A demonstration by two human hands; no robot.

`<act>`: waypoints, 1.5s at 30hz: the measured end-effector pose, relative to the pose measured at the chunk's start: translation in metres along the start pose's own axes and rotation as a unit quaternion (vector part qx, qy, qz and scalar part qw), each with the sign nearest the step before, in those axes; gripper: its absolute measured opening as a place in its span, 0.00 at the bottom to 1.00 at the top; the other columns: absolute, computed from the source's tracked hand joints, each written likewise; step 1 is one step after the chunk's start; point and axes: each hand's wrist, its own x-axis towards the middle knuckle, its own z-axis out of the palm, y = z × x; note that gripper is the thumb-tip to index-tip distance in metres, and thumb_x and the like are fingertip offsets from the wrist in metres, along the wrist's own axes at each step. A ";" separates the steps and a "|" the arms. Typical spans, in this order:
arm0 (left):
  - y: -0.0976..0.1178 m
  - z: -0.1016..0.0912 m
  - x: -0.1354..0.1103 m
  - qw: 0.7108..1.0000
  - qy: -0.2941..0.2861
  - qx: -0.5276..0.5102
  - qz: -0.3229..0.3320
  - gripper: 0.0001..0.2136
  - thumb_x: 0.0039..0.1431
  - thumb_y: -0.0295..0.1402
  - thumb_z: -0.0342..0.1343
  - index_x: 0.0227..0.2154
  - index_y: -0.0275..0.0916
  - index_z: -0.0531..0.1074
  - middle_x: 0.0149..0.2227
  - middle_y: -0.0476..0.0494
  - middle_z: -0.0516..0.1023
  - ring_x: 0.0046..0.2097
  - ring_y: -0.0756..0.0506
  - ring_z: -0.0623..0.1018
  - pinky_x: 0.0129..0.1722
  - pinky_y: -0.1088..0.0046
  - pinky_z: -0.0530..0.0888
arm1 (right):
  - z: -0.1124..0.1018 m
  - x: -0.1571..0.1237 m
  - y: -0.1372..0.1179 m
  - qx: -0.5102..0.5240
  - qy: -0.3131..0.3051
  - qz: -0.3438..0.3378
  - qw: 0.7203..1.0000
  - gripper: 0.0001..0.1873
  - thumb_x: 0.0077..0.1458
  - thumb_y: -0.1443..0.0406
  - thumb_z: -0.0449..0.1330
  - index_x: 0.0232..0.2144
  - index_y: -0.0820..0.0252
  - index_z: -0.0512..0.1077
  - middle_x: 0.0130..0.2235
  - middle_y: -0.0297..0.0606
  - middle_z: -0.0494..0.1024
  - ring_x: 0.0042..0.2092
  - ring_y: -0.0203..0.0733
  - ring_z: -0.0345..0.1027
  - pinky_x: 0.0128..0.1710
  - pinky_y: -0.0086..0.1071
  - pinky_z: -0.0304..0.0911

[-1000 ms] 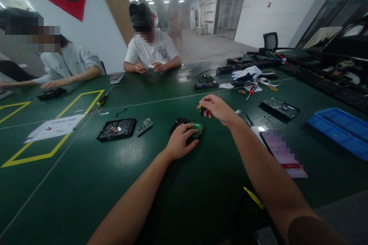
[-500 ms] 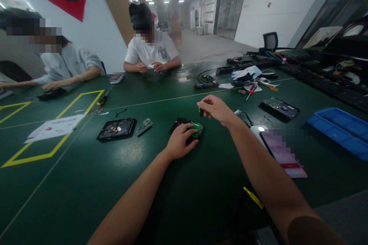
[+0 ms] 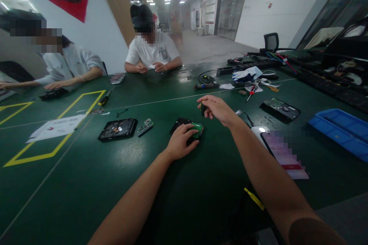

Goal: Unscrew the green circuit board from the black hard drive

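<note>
My left hand (image 3: 181, 141) lies over a black hard drive (image 3: 176, 123), holding it on the table. Its fingers reach across the drive's green circuit board (image 3: 198, 127), and the thumb is at the near edge. My right hand (image 3: 216, 109) is closed round the dark and yellow handle of a small screwdriver (image 3: 203, 108). The screwdriver stands nearly upright over the right end of the board. Its shaft is thin and dark, and I cannot make out the exact spot its tip meets. The hand partly covers the handle.
An opened hard drive (image 3: 117, 129) and a loose circuit board (image 3: 146, 126) lie left. Another hard drive (image 3: 280, 110), a phone (image 3: 283, 153) and a blue tray (image 3: 340, 130) are right. Farther back are a red screwdriver (image 3: 252, 92) and gloves (image 3: 247, 74). Two people sit across the green table (image 3: 71, 191).
The whole view has shifted slightly. Both hands stay on the hard drive and screwdriver; the right fingers have changed position a little around the handle.
</note>
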 end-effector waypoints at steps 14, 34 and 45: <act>-0.001 0.001 -0.001 1.000 0.001 -0.001 0.003 0.22 0.63 0.41 0.62 0.59 0.47 0.72 0.61 0.38 0.72 0.63 0.34 0.72 0.64 0.45 0.70 | -0.002 0.000 0.002 -0.033 0.001 -0.018 0.999 0.11 0.60 0.62 0.56 0.35 0.57 0.79 0.38 0.41 0.82 0.26 0.35 0.65 0.21 0.30 0.53; 0.000 0.000 0.000 1.000 0.001 -0.005 0.001 0.21 0.65 0.42 0.61 0.59 0.47 0.72 0.61 0.38 0.72 0.63 0.35 0.72 0.64 0.45 0.70 | 0.001 -0.007 -0.009 -0.080 0.033 -0.032 0.996 0.12 0.60 0.63 0.56 0.36 0.58 0.80 0.35 0.38 0.80 0.26 0.34 0.65 0.24 0.30 0.56; 0.002 -0.001 0.000 1.000 0.001 -0.001 0.002 0.21 0.64 0.41 0.61 0.59 0.47 0.72 0.61 0.37 0.72 0.62 0.34 0.72 0.63 0.45 0.70 | 0.003 -0.005 0.001 -0.070 0.068 -0.024 0.995 0.13 0.58 0.56 0.66 0.37 0.56 0.69 0.32 0.37 0.77 0.26 0.36 0.68 0.22 0.31 0.60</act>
